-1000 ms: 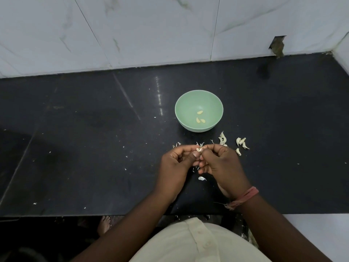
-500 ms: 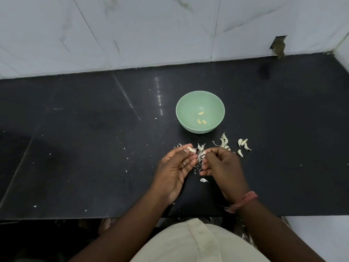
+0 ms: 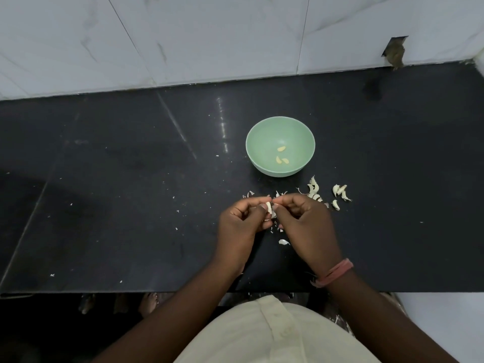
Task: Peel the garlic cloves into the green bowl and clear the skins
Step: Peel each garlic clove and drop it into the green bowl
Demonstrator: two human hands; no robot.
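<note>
Near the green bowl (image 3: 280, 127), both hands, left (image 3: 242, 229) and right (image 3: 306, 226), pinch a pale, half-skinned garlic clove (image 3: 269, 207).

Bowl (image 3: 280, 146) behind hands (image 3: 272, 218), cloves (image 3: 339, 192) right.

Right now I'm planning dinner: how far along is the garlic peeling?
Done: three peeled cloves lie in the green bowl. In hand: left hand and right hand pinch one clove. Left: unpeeled cloves and skins on the counter.
</note>
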